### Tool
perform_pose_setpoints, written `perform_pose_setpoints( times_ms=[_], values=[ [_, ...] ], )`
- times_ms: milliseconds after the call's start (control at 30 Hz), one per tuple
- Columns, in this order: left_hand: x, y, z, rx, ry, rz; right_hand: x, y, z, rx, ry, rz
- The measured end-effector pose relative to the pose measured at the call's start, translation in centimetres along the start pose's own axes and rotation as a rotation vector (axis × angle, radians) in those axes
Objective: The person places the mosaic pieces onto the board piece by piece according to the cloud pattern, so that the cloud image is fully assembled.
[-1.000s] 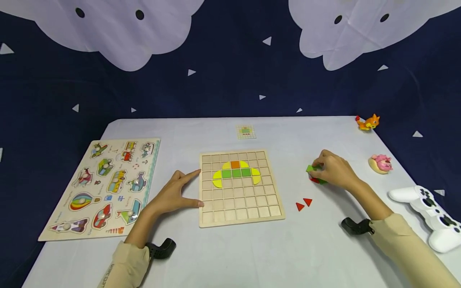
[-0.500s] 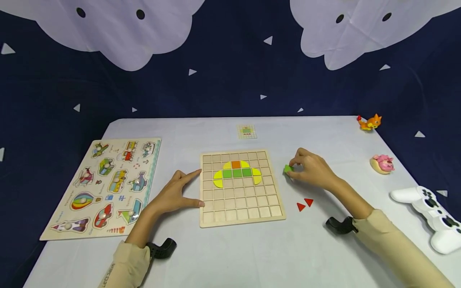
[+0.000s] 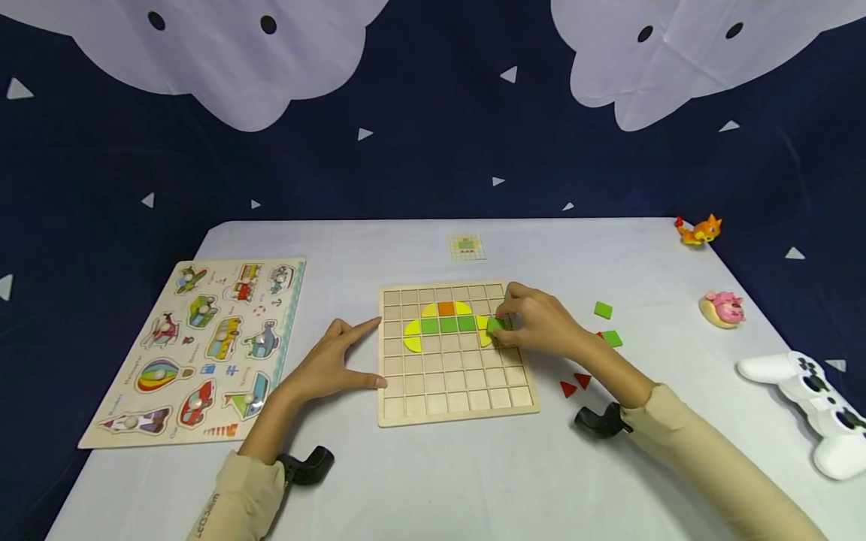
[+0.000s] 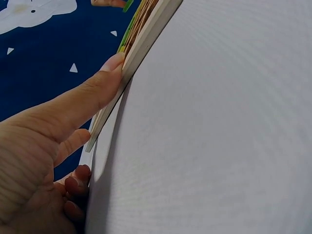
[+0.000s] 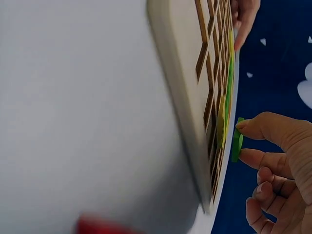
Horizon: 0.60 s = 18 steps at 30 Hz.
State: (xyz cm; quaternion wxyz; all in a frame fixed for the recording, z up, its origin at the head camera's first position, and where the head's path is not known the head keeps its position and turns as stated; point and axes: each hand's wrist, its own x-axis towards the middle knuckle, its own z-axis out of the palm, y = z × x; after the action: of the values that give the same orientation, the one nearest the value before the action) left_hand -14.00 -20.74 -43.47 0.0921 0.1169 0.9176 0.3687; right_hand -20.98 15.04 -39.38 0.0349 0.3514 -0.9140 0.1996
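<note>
Over the right part of a wooden grid board [image 3: 446, 406], my right hand [image 3: 541, 323] pinches a green square tile [image 3: 495, 325] between thumb and index finger. In the right wrist view that green tile [image 5: 237, 141] is tilted and apart from the board. My left hand [image 3: 328, 361] touches the board's left edge with thumb and index fingertips, fingers extended. Set in the grid are a row of green squares [image 3: 448, 324], an orange square [image 3: 446, 309] above them, and yellow rounded pieces [image 3: 412, 336] at the sides, the right one partly hidden by the held tile.
Right of the board lie two loose green squares [image 3: 603, 309], a mostly hidden red piece, and red triangles [image 3: 567, 389]. A small pattern card [image 3: 467, 246] lies behind. A vehicle puzzle [image 3: 203, 346] is at left; a white controller [image 3: 808, 406] and two figurines [image 3: 722, 309] at right.
My right hand has moved left with a green square from the loose tiles to above the board, uncovering two green squares. My left hand stays at the board's edge.
</note>
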Motion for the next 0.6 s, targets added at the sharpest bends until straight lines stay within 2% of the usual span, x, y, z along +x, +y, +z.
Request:
perform_pose_setpoints(
  times_ms=[133,600],
  values=[
    [0.0,0.1,0.0,0.001,-0.001,-0.002,1.0,-1.1,0.7,-0.001,-0.019,-0.047],
    [-0.1,0.2,-0.1,0.001,-0.004,-0.006,2.9,-4.3,2.5,-0.005,-0.083,-0.133]
  ],
)
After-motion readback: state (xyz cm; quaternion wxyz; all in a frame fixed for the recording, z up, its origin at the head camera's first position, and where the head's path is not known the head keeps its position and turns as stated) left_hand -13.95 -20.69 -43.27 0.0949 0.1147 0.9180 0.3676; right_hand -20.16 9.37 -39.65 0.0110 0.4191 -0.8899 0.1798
